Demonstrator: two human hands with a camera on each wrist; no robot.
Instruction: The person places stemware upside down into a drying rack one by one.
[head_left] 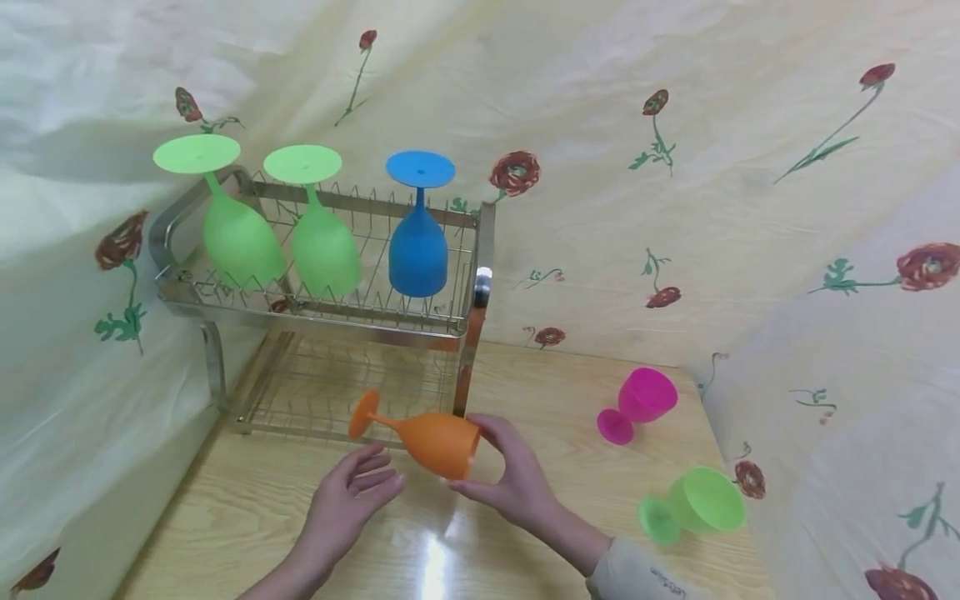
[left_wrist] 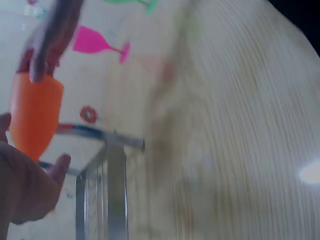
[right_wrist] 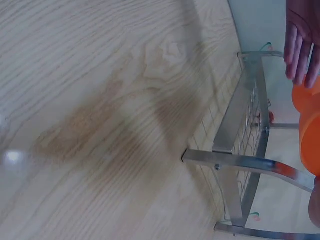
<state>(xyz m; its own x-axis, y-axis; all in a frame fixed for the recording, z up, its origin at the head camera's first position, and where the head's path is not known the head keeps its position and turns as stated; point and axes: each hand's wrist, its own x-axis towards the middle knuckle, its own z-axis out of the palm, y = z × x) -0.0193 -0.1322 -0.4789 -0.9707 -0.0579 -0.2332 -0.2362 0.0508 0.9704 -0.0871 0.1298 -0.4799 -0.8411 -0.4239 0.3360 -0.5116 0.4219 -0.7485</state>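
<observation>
An orange plastic goblet (head_left: 437, 443) lies sideways in the air, its rim to the right and its foot to the left. My right hand (head_left: 517, 479) holds it at the rim end, thumb below and fingers above. Just below the stem, my left hand (head_left: 347, 500) has its fingers extended and holds nothing; in the left wrist view that hand (left_wrist: 30, 185) is close beside the goblet's narrow end (left_wrist: 35, 120). On the upper tier of a metal dish rack (head_left: 337, 321) stand two green goblets (head_left: 243, 242) and a blue goblet (head_left: 417, 250), all upside down.
On the wooden table (head_left: 555, 533) to the right lie a magenta goblet (head_left: 647, 395) and another green goblet (head_left: 707, 500). The rack's lower tier (head_left: 345, 375) sits behind the hands. Flowered cloth (head_left: 585, 208) hangs at the back and both sides.
</observation>
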